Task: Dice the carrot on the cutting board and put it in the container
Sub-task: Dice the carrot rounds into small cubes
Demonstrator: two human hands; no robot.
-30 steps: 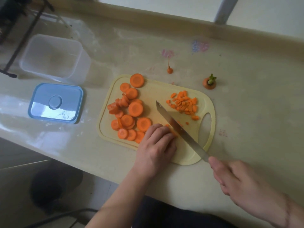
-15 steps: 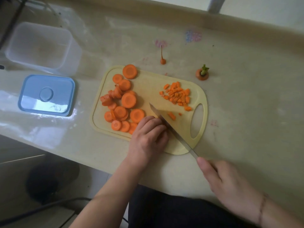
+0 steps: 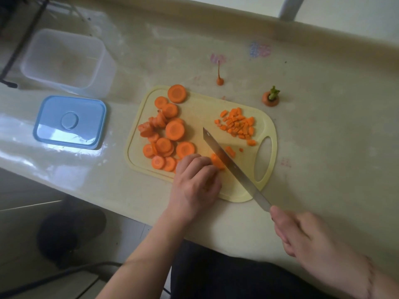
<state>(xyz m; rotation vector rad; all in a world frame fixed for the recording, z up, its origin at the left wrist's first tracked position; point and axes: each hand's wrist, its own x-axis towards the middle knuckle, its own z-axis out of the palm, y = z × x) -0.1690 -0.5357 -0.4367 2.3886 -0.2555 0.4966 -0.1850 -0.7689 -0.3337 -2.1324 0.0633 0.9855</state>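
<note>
Holding a carrot piece (image 3: 217,161) down on the cutting board (image 3: 262,124), my left hand (image 3: 195,182) has its fingers curled over the near end of the piece; the piece lies at the board's near middle, touching the knife blade.

Head view, items in order:

- My right hand (image 3: 302,236): curled round the handle of the knife (image 3: 233,167), handle itself hidden in the grip. Blade runs diagonally from the hand up and left across the board, its flat against the held carrot piece.
- Cutting board: pale yellow plastic, rounded corners, oval handle hole at its right end, lying flat on the counter (image 3: 323,158).
- Carrot slices (image 3: 170,134): round discs, heaped and overlapping on the left half of the board; one large disc sits on the far rim.
- Diced carrot (image 3: 237,124): small heap on the far right of the board, beside the handle hole; a few loose bits lie just right of the blade.
- Container (image 3: 64,61): clear plastic, rectangular, open, on the counter well left of the board, nothing orange visible inside it.
- Lid (image 3: 70,121): blue, rectangular, round boss in the middle, flat on the counter just in front of the container.
- Carrot top (image 3: 271,98): stub with green stalk, on the counter beyond the board's right end.
- Carrot tip (image 3: 219,77): thin root end, on the counter beyond the board.
- Writing: none legible; faint pink and blue smudges on the counter, too blurred to read. No brand marks seen.
</note>
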